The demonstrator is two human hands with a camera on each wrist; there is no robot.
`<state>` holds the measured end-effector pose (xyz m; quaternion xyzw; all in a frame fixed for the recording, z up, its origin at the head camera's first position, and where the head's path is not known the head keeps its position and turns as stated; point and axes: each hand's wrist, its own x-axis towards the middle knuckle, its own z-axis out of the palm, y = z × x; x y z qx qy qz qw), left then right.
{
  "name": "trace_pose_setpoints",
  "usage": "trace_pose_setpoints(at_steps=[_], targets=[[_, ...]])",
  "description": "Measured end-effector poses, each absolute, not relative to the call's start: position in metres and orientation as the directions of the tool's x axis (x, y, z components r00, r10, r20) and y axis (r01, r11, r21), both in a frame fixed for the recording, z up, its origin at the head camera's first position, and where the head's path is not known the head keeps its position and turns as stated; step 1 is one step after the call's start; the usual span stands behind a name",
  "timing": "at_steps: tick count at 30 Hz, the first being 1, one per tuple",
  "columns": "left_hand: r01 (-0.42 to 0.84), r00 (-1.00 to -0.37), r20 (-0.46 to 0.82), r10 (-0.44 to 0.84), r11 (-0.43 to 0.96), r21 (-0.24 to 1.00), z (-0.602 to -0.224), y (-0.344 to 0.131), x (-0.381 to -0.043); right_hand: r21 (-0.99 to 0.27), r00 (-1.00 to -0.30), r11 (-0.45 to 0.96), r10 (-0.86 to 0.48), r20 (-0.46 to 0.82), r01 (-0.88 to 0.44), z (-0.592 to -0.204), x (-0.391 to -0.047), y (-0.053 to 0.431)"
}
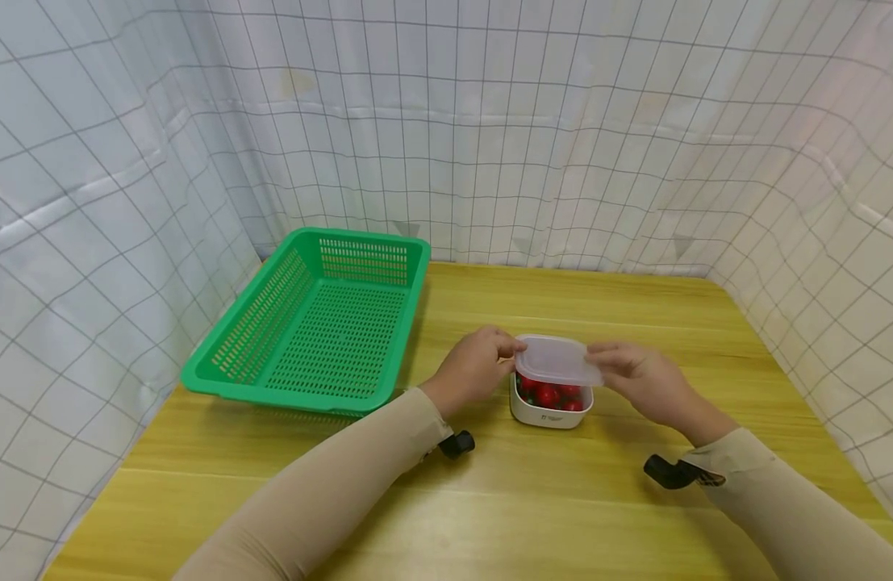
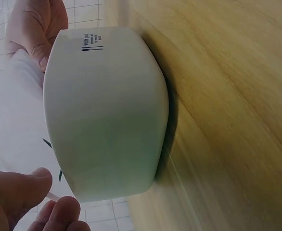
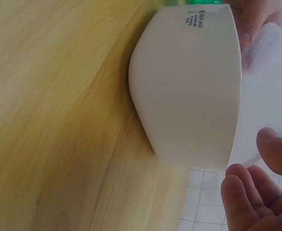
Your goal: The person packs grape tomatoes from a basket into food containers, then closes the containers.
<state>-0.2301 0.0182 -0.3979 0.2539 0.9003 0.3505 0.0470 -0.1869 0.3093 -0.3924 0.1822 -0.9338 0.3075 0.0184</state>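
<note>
A white food container (image 1: 546,418) stands upright on the wooden table, with red cherry tomatoes (image 1: 546,395) inside. Over it hangs a translucent white lid (image 1: 558,360), tilted and covering the rear part of the opening in the head view. My left hand (image 1: 477,363) pinches the lid's left edge between thumb and fingers. On the opposite side, my right hand (image 1: 640,379) pinches the right edge. Green stems (image 2: 54,159) poke above the container's rim in the left wrist view. In the right wrist view, thumb and fingertips (image 3: 266,139) meet around the lid's thin edge.
A large green plastic basket (image 1: 272,397) with slotted walls sits on the left of the table (image 1: 504,516). White grid-patterned curtains (image 1: 490,145) enclose the table at the back and both sides. A black wrist-camera mount (image 1: 456,445) sticks out below the left cuff.
</note>
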Motion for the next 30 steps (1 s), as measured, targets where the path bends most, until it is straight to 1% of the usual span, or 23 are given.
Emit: trace_pose_setpoints(at_steps=[8,17,21,25,30], targets=[[0.451,-0.85,0.09,0.52,0.627,0.635,-0.3994,0.0175,-0.229,-0.578,-0.926,0.733,-0.359,0.118,-0.358,-0.3942,-0.1839,0.3108],[0.474,-0.844,0.098,0.528,0.645,0.599,-0.4003,0.0175,-0.2291,-0.567,-0.91,0.725,-0.397,0.119,-0.391,-0.3939,-0.1832,0.3116],[0.432,-0.856,0.06,0.514,0.645,0.63,-0.3993,0.0183,-0.2286,-0.612,-0.926,0.713,-0.368,0.089,-0.342,-0.3938,-0.1836,0.311],[0.375,-0.862,0.01,0.506,0.626,0.683,-0.3977,0.0177,-0.2283,-0.634,-0.943,0.725,-0.332,0.021,-0.27,-0.3933,-0.1872,0.3086],[0.344,-0.856,-0.037,0.516,0.621,0.705,-0.3981,0.0162,-0.2286,-0.634,-0.918,0.715,-0.396,-0.022,-0.293,-0.3957,-0.1909,0.3083]])
